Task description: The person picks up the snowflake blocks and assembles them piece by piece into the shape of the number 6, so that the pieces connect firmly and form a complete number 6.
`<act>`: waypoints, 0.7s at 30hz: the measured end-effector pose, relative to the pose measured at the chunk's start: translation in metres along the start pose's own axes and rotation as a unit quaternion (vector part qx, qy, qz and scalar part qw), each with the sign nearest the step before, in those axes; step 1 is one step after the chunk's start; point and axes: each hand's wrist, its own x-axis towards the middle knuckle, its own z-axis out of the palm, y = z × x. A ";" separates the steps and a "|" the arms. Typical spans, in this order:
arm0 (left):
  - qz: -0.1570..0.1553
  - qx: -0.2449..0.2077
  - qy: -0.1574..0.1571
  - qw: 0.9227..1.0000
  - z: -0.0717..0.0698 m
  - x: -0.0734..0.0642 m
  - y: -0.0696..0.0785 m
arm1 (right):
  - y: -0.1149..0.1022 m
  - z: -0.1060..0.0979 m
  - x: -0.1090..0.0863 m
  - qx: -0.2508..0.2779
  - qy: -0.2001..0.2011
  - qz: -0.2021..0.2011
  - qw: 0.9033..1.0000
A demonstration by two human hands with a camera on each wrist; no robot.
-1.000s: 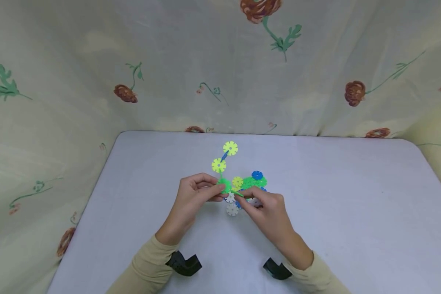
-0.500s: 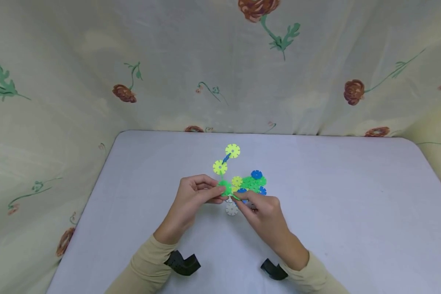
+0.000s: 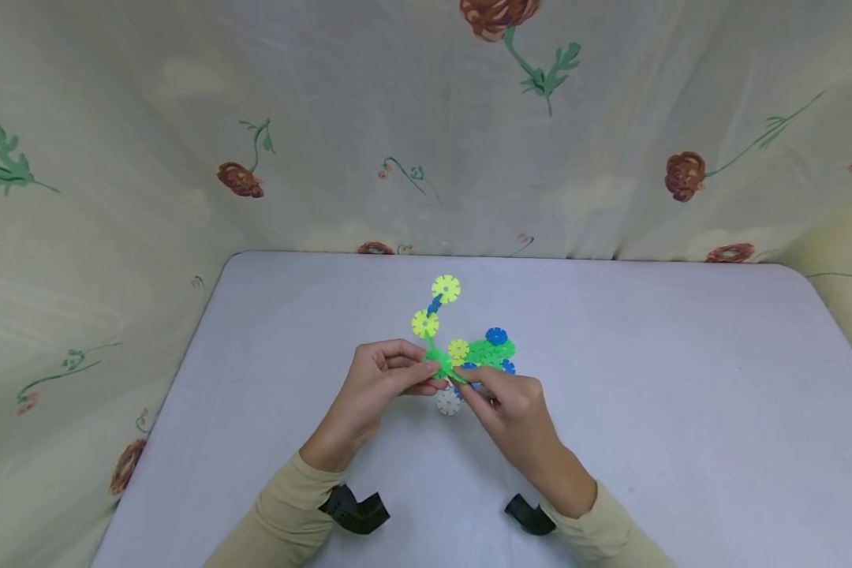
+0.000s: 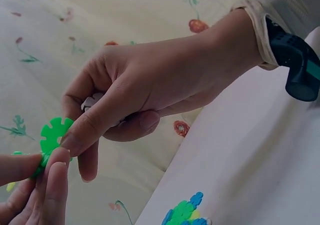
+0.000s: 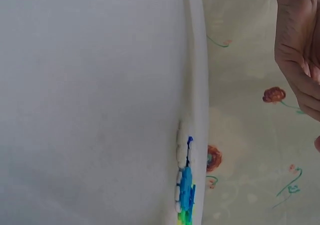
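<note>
My left hand point(image 3: 390, 371) pinches a green notched plastic disc point(image 3: 438, 363) near the table's middle. From it a chain rises: a yellow disc point(image 3: 424, 323), a blue disc point(image 3: 435, 304) turned nearly edge-on, and a far yellow disc point(image 3: 446, 289). Between thumb and index finger, my right hand point(image 3: 514, 406) pinches another green disc point(image 3: 458, 378), edge-on against the first. Whether their notches interlock I cannot tell. In the left wrist view, a green disc point(image 4: 51, 135) shows between the fingertips of both hands. A white disc point(image 4: 90, 103) shows behind the right hand's fingers.
Just beyond the right hand lies a cluster of green, blue and yellow discs point(image 3: 488, 353), partly hidden by that hand. A white disc point(image 3: 449, 402) lies below the hands. The white table point(image 3: 681, 410) meets a flower-printed curtain point(image 3: 312, 189) behind it.
My right hand has shifted slightly left, bringing its green disc against the left hand's one. The chain's far end swung right, then back. Both hands keep their pinch.
</note>
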 end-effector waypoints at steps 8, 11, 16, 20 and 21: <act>0.016 -0.002 0.006 1.000 -0.001 -0.001 -0.002 | 0.002 -0.004 0.005 -0.019 0.000 -0.021 1.000; 0.019 -0.005 0.005 1.000 -0.002 -0.002 -0.001 | 0.002 -0.005 0.005 -0.027 0.006 -0.033 0.999; 0.019 -0.006 -0.009 1.000 -0.002 -0.001 -0.001 | 0.002 -0.007 0.003 -0.035 0.013 -0.045 0.998; 0.018 -0.002 -0.015 1.000 -0.001 -0.001 -0.001 | 0.001 -0.008 0.002 -0.029 0.014 -0.043 0.999; 0.018 -0.003 -0.015 1.000 -0.001 -0.001 -0.001 | 0.002 -0.008 0.002 -0.025 0.014 -0.039 0.999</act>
